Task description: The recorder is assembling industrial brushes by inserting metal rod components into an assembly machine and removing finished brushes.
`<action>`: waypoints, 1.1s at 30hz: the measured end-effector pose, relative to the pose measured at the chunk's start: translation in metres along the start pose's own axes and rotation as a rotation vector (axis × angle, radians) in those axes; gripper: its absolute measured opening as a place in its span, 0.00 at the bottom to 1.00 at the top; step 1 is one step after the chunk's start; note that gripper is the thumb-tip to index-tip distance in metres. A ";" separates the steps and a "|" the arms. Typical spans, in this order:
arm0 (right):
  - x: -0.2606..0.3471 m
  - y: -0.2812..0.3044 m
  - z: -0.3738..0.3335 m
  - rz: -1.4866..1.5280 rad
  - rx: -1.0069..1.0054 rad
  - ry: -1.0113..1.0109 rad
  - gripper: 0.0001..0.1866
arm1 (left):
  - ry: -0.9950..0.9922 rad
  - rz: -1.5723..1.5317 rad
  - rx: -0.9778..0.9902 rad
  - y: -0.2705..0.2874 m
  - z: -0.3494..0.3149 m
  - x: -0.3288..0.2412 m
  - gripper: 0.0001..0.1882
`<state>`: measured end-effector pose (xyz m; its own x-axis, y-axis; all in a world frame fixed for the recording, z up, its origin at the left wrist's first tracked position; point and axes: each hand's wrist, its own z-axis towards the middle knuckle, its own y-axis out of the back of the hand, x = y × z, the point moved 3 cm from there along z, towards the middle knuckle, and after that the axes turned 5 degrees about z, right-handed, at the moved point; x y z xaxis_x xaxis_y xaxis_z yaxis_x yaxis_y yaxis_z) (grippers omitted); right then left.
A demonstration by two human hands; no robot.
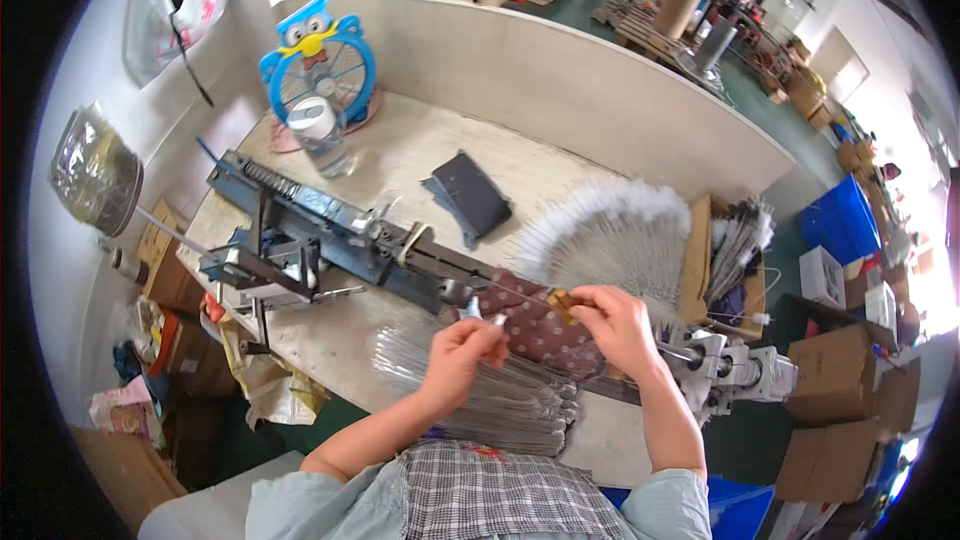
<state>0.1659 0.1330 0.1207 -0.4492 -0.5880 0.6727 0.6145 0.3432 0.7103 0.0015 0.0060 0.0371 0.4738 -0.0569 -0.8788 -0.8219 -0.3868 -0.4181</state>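
My left hand (462,358) is closed in a pinch above the wire bundle. A small whitish bit shows at its fingertips, too small to name. My right hand (615,322) pinches a small yellow-brown block (561,306) over the dotted brown cloth (525,332). A thin rod (520,293) reaches from the machine toward the block. The long dark metal machine (370,252) runs diagonally across the table, with a round metal knob (455,292) near my left hand. Close to my body lies a bundle of thin grey wires (510,405).
White-tipped wire brushes (600,235) fan out beyond my right hand, beside a cardboard box (697,265) of more. A dark phone-like slab (470,195), a water jar (322,145) and a blue toy-shaped fan (320,65) stand farther back. A silver mechanism (725,365) sits at right.
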 end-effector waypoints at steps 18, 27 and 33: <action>-0.026 0.017 -0.019 0.410 0.190 -0.186 0.09 | -0.051 0.208 0.117 -0.047 0.035 0.019 0.09; 0.008 -0.042 0.036 -0.135 -0.031 0.233 0.07 | 0.119 -0.117 -0.076 -0.030 0.026 0.005 0.09; 0.017 -0.033 0.036 0.009 0.064 0.104 0.10 | 0.098 -0.063 -0.026 -0.024 0.026 0.004 0.12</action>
<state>0.1143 0.1381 0.1159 -0.3723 -0.6563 0.6563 0.5740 0.3929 0.7184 0.0154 0.0387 0.0374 0.5539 -0.1209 -0.8237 -0.7815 -0.4165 -0.4644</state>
